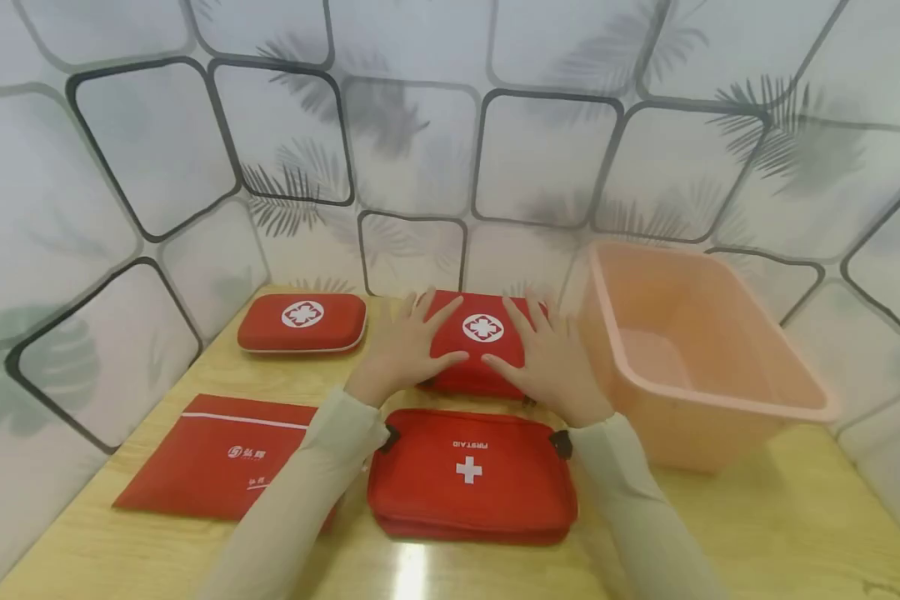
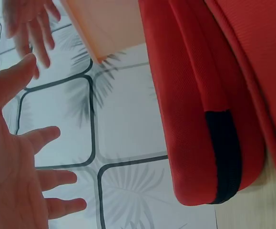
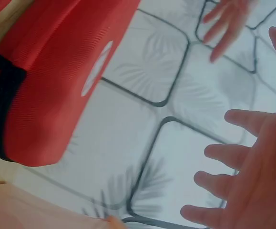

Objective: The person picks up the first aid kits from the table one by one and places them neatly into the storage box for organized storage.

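Both hands hover with spread fingers above a red zippered case (image 1: 483, 358) that bears a white round emblem, at the back middle of the table. My left hand (image 1: 403, 343) is over its left side, my right hand (image 1: 551, 357) over its right side. In each wrist view the palm shows bare, apart from the case. Below the wrists lies a red first aid pouch (image 1: 470, 500) with a white cross. A small red hard case (image 1: 302, 323) sits at the back left. Partly hidden by the left sleeve is a flat red pouch (image 1: 217, 458) with a white stripe.
A pink plastic bin (image 1: 667, 425) stands at the right, its rim higher than the cases. Behind the wooden table (image 1: 780, 508) hangs a patterned white wall covering (image 1: 412, 150), which also closes off both sides.
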Available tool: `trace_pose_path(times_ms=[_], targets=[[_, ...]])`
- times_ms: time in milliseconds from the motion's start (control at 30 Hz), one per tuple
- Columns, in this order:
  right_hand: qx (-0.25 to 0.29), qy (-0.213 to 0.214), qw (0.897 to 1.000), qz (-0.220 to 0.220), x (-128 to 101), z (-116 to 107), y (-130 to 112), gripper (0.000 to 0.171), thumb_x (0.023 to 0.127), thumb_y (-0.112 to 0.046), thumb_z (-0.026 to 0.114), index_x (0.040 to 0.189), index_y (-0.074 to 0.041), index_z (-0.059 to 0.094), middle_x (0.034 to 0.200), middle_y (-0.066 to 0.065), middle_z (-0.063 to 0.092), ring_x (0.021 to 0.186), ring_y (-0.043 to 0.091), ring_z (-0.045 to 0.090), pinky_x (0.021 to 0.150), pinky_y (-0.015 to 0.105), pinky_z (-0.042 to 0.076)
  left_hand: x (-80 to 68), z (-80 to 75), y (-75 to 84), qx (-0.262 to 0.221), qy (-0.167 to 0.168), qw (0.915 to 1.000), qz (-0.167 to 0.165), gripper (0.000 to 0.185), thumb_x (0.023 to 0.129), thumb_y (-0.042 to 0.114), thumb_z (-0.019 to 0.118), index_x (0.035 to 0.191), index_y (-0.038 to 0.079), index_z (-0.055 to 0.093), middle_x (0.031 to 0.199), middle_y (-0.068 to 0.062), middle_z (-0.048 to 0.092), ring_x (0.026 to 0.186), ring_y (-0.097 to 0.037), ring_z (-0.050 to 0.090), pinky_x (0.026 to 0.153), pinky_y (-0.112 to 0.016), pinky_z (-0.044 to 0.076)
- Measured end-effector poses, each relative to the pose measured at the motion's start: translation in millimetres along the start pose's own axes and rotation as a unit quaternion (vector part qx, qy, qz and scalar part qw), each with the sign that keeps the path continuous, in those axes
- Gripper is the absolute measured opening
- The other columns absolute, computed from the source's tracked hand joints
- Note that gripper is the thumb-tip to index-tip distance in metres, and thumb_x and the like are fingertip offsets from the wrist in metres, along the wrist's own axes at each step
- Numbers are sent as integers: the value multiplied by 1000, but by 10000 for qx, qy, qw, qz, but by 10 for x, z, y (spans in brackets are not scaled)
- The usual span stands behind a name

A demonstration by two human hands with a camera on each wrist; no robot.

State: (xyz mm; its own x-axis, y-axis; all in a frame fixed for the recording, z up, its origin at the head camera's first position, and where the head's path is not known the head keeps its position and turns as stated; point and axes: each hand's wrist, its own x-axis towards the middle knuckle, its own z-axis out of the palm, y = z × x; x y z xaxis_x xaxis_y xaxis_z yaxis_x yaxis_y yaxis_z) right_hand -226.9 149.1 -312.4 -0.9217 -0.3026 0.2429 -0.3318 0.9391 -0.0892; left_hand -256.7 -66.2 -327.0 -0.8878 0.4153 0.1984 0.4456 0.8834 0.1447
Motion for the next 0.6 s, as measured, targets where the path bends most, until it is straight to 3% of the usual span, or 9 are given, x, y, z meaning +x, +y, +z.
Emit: trace_pose_path(times_ms=[100, 300, 433, 600], targets=[[-19, 170, 9998, -100, -73, -52, -40, 84, 85, -57, 55, 150, -16, 21, 157, 17, 14, 143, 41, 12, 111, 63, 20, -46, 28, 1, -334, 81, 9993, 156, 78, 85, 62, 50, 150, 28, 22, 155, -15, 24, 140, -40, 24, 109, -67, 17], [-274, 899, 9945, -470, -215, -260, -62, 81, 84, -51, 60, 148, -13, 28, 150, 19, 31, 138, 39, 27, 112, 61, 21, -126, -1, 21, -304, 314, 9985, 322, 75, 86, 54, 56, 148, 21, 29, 150, -15, 34, 138, -35, 31, 112, -62, 19], [-443, 1612, 9823, -843, -318, -375, -3, 73, 82, -45, 64, 140, -6, 40, 134, 19, 51, 125, 37, 45, 108, 55, 30, -189, -10, 42, -223, 471, 9971, 556, 70, 86, 44, 62, 144, 15, 37, 142, -13, 45, 131, -30, 42, 112, -53, 27], [-552, 2489, 9613, -1048, -491, -468, 145, 57, 83, -39, 60, 126, -3, 54, 107, 18, 64, 99, 37, 59, 87, 51, 47, -255, 9, 90, -146, 519, 9933, 1020, 58, 86, 38, 64, 135, 10, 49, 130, -11, 56, 120, -28, 52, 105, -45, 39]])
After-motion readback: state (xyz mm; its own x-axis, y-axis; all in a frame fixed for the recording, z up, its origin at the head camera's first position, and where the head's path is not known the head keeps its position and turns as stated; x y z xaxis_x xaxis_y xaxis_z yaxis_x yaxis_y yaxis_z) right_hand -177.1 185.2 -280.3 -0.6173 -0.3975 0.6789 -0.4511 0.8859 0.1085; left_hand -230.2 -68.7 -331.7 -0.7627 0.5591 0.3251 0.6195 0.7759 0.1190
